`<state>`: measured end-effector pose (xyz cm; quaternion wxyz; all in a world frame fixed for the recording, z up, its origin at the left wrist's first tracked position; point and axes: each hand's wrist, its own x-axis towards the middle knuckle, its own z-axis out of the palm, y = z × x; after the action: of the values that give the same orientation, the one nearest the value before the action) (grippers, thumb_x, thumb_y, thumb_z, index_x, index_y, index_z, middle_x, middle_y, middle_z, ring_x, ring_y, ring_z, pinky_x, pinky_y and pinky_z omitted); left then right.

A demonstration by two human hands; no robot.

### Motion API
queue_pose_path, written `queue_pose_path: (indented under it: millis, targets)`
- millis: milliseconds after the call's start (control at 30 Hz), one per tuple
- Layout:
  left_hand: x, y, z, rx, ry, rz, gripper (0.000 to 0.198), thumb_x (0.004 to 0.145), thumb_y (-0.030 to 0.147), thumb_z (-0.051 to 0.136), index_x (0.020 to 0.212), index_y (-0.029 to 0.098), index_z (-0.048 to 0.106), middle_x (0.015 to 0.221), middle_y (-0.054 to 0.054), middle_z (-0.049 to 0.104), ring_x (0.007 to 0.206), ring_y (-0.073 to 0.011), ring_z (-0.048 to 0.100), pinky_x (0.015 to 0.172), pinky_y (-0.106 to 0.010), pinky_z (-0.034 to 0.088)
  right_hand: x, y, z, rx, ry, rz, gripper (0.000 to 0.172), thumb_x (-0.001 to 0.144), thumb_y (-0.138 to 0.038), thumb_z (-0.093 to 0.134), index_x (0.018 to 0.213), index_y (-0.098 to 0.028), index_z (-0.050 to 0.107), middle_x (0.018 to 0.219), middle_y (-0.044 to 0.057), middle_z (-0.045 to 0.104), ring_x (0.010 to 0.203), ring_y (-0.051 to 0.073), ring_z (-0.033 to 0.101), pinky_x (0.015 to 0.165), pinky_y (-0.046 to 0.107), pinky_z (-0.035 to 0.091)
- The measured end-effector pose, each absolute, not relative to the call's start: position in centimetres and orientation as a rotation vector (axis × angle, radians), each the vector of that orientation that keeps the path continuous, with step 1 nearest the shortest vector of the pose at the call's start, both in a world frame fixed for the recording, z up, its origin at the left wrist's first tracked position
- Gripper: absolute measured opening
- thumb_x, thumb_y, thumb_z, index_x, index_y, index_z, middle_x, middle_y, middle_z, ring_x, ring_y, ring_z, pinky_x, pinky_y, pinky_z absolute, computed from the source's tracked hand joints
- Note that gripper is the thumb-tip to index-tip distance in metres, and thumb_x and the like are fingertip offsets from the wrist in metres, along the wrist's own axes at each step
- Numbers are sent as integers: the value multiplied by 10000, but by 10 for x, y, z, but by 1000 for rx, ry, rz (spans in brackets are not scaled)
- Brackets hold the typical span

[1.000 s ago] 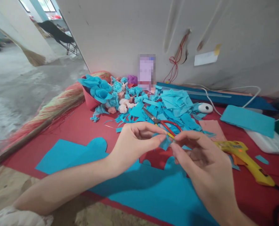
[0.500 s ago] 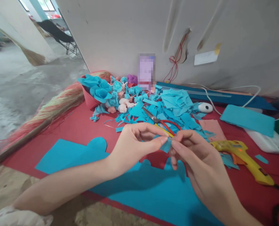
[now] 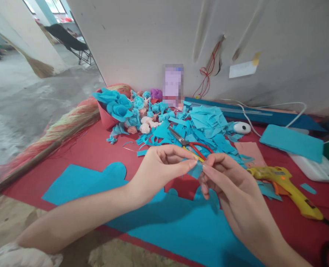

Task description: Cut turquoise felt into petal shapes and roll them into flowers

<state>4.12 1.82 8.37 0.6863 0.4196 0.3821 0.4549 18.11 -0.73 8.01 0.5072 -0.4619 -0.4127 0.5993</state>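
Observation:
My left hand (image 3: 164,168) is closed, thumb and index finger pinched together above the large blue paper sheet (image 3: 186,218). Its fingertips almost meet those of my right hand (image 3: 228,185), which is pinched shut too. Between the two sets of fingertips something small and thin shows a little blue, too small to name. A faint thin line, like thread or wire, hangs below my right hand. Just behind the fingertips lie scissors (image 3: 184,142) with red and yellow handles, on a heap of cut blue paper pieces (image 3: 209,118).
A yellow glue gun (image 3: 292,191) lies right of my right hand, its cord trailing off. Paper flowers (image 3: 138,111) and a red cone with blue petals (image 3: 109,118) stand back left. A broom (image 3: 59,133) lies along the left edge. A blue pad (image 3: 292,142) rests at right.
My fingertips shift only very slightly, and the pinch stays in the same place. The things on the table have not moved.

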Motion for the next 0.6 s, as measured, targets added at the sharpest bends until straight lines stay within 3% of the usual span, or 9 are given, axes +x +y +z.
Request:
queue_pose_path:
  millis: [167,367,600]
  targets:
    - [41,18,83,948,858,1010,70,687,109,662,641,161,660,518,66,627,451,-11,518,510,-96,447,182,-8,80,-1114,-984,1442,156,722,-308,635,680,-202,527,523,-56,506,436,57,473,391,138,389]
    - [37,19,80,995,889,1054,33,673,189,696,674,177,666,680,31,696,593,-58,607,581,-126,472,183,-8,77,-1099,-1007,1422,134,768,-308,589,696,-208,536,560,-43,518,474,66,474,409,148,396]
    - [36,19,81,1067,895,1103,37,681,222,692,686,192,671,705,29,705,740,-122,652,683,-186,501,184,-9,77,-1107,-1049,1390,144,795,-303,556,690,-207,535,592,-34,523,498,75,475,429,163,403]
